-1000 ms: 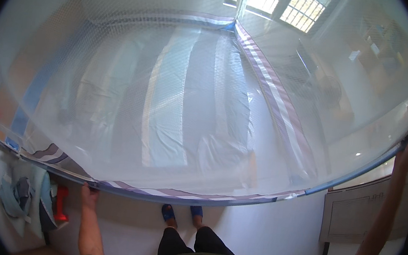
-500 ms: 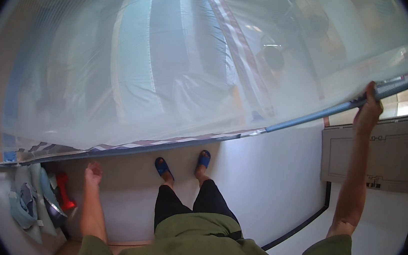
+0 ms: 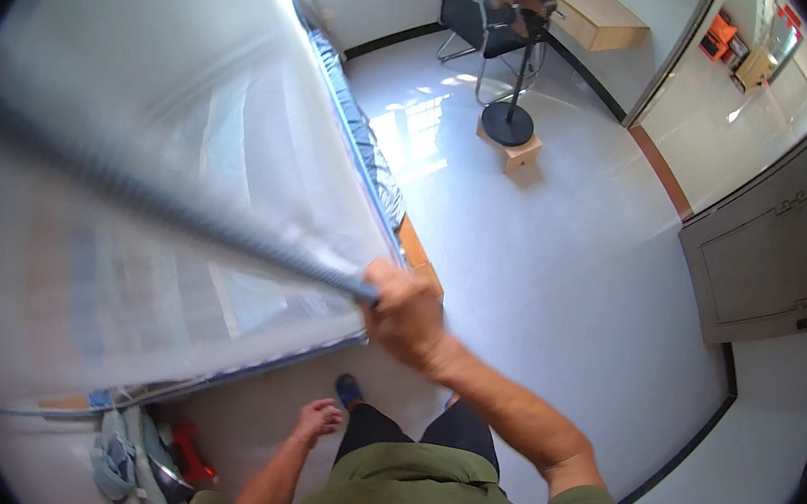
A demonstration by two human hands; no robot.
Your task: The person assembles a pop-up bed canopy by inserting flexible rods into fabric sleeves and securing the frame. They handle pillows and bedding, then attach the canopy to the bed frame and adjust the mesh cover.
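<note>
A sheer white mosquito net (image 3: pixel 147 54) with blue trim hangs over a bed on the left. My right hand (image 3: pixel 406 317), near the middle of the picture, is closed around a ribbed grey-blue edge band (image 3: pixel 255 247) of that net. The band runs taut up to the left and blurs with motion. My left hand (image 3: pixel 317 419) is low, in front of my body, its fingers loosely bent and apart, holding nothing. Striped bedding (image 3: pixel 236 193) shows faintly through the mesh.
A black pedestal fan (image 3: pixel 509 123) stands on a small wooden box (image 3: pixel 524 156), beside a black chair (image 3: pixel 466 5) and a wooden desk (image 3: pixel 590 14). A grey panelled door (image 3: pixel 774 235) is at right. Grey-green cloth items (image 3: pixel 127 454) and a red object (image 3: pixel 192 452) lie lower left.
My right hand has swung from the far right to the middle, drawing the net's edge band left. The room beyond is now uncovered. My left hand has moved right, toward my body.
</note>
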